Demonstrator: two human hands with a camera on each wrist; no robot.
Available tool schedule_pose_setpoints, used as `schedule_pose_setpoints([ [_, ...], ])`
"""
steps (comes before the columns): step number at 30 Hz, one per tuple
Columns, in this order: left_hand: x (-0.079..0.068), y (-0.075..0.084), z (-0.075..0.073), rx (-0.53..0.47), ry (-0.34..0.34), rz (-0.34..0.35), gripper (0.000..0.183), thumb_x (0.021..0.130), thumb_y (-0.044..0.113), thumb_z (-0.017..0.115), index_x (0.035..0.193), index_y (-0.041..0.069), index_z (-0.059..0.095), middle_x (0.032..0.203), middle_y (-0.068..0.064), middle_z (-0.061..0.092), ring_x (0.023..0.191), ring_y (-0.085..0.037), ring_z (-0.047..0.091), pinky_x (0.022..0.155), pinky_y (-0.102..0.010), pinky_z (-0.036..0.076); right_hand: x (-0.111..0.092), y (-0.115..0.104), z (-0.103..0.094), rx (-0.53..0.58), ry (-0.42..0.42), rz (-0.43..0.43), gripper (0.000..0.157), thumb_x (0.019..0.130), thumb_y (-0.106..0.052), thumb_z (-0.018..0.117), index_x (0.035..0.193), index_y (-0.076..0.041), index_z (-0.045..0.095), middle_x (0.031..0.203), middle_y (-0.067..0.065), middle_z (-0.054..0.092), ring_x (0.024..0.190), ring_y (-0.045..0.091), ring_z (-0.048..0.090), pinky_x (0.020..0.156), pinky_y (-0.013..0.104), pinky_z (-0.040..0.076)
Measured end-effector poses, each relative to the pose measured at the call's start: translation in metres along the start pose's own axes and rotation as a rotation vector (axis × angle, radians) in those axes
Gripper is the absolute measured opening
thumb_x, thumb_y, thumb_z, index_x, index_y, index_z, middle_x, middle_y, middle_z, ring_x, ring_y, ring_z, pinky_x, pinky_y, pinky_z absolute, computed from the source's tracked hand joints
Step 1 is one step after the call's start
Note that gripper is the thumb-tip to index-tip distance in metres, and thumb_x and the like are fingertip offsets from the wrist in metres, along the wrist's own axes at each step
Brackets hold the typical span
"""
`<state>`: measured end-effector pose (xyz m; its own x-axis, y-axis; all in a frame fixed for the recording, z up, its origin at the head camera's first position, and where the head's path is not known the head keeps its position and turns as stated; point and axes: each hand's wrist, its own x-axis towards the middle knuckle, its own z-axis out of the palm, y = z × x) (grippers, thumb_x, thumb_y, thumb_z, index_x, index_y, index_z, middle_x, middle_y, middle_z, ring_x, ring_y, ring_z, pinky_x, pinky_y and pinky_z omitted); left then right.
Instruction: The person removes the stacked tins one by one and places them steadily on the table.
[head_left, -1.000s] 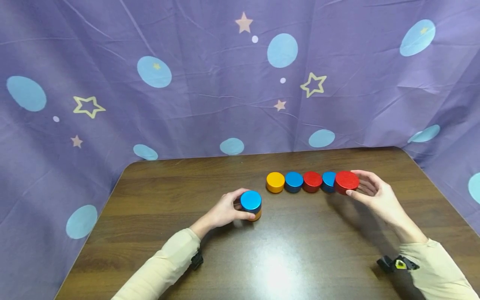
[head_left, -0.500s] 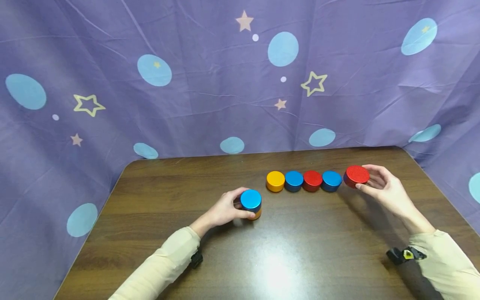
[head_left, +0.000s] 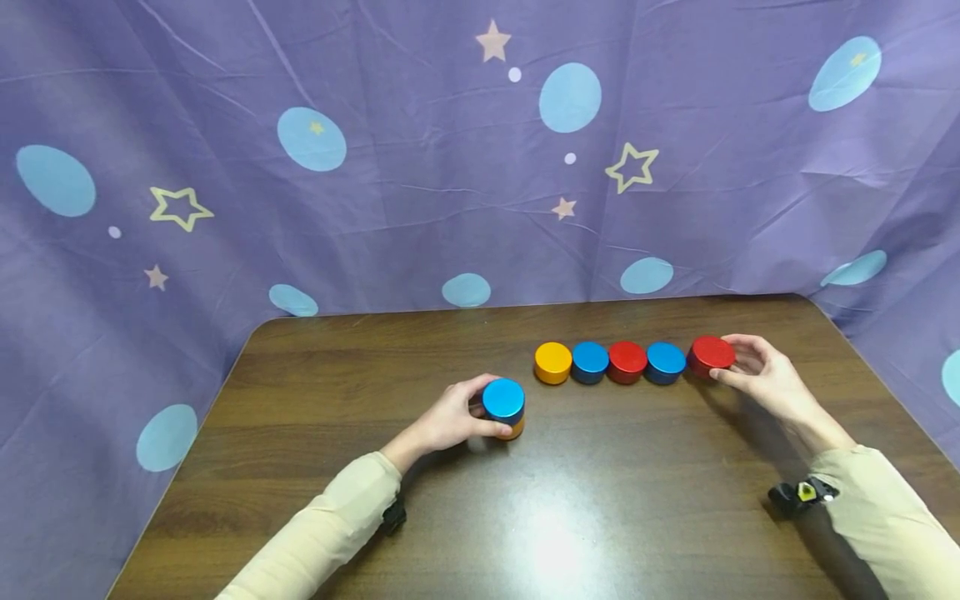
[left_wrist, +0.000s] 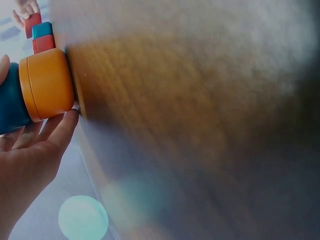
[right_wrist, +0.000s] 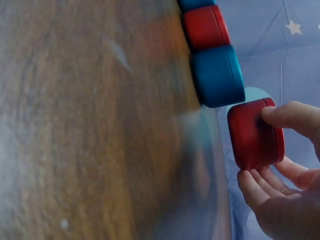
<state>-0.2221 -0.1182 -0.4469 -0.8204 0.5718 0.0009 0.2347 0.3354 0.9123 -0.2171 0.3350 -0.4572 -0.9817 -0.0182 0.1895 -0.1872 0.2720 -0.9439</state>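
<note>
My left hand (head_left: 453, 417) curls around a stack of two small round tins, a blue tin (head_left: 503, 400) on top of an orange tin (left_wrist: 47, 85), which stands on the table. My right hand (head_left: 768, 379) pinches a red tin (head_left: 711, 357) between thumb and fingers. In the right wrist view, this red tin (right_wrist: 255, 135) hangs a little above the tabletop, just beyond the end of a row of tins. The nearest one in that row is a blue tin (head_left: 664, 363), standing apart from the held one.
The row continues leftward with a red tin (head_left: 627, 362), another blue tin (head_left: 589, 362) and a yellow-orange tin (head_left: 552, 363), set close side by side. All stand on a brown wooden table (head_left: 360, 367). Behind its far edge hangs a purple curtain (head_left: 405, 183).
My right hand has carried the red tin rightward from in front of the row's end blue tin, then lowered it toward the table. The left hand stays in place on its stack.
</note>
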Motion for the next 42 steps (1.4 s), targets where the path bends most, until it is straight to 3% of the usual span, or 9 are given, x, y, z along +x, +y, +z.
schedule_pose_setpoints([
  [9,0.001,0.000,0.001,0.002,0.012,0.006,0.061,0.076,0.004,0.082,0.130,-0.001,0.053,0.122,-0.013,0.060,0.111,-0.025,0.058,0.091,-0.026,0.049,0.004,0.006,0.003,-0.081,-0.019,-0.006,0.044,0.083,0.005,0.070,0.121,0.006,0.047,0.100,-0.021,0.059,0.092,-0.010,0.058,0.078,0.008,0.045],
  [15,0.000,0.002,0.001,0.001,0.012,0.009,0.061,0.076,0.005,0.082,0.130,-0.001,0.053,0.122,-0.013,0.060,0.111,-0.025,0.058,0.090,-0.026,0.049,0.005,0.011,0.003,-0.074,-0.038,-0.007,0.049,0.083,0.008,0.070,0.123,0.014,0.042,0.101,-0.021,0.058,0.093,-0.010,0.058,0.079,0.007,0.044],
  [24,0.000,0.001,0.000,0.002,0.003,0.010,0.061,0.077,0.006,0.082,0.130,-0.001,0.053,0.122,-0.014,0.059,0.111,-0.026,0.058,0.090,-0.026,0.049,0.005,0.013,0.002,-0.078,-0.051,0.015,0.045,0.085,0.003,0.070,0.123,0.003,0.047,0.104,-0.022,0.057,0.092,-0.009,0.057,0.078,0.008,0.044],
  [32,0.000,0.001,0.001,0.005,0.004,-0.001,0.060,0.077,0.005,0.082,0.129,-0.001,0.053,0.122,-0.014,0.060,0.111,-0.026,0.058,0.090,-0.026,0.049,0.004,0.016,0.003,-0.081,-0.057,0.027,0.051,0.084,0.006,0.069,0.127,0.009,0.042,0.104,-0.021,0.055,0.093,-0.009,0.057,0.077,0.008,0.045],
  [39,0.000,0.000,0.002,-0.020,0.005,-0.014,0.062,0.077,0.003,0.081,0.131,-0.002,0.052,0.123,-0.013,0.059,0.112,-0.025,0.057,0.092,-0.028,0.049,0.003,0.018,0.003,-0.060,-0.037,0.025,0.060,0.082,0.008,0.070,0.132,-0.006,0.041,0.112,-0.013,0.049,0.095,-0.009,0.053,0.081,0.009,0.044],
  [42,0.000,0.000,0.003,-0.028,0.003,-0.021,0.062,0.078,0.003,0.081,0.132,-0.001,0.051,0.124,-0.014,0.058,0.113,-0.025,0.056,0.093,-0.029,0.048,0.003,0.016,0.004,-0.066,-0.035,0.035,0.065,0.082,0.007,0.070,0.136,-0.003,0.036,0.115,-0.005,0.049,0.095,-0.010,0.052,0.082,0.009,0.044],
])
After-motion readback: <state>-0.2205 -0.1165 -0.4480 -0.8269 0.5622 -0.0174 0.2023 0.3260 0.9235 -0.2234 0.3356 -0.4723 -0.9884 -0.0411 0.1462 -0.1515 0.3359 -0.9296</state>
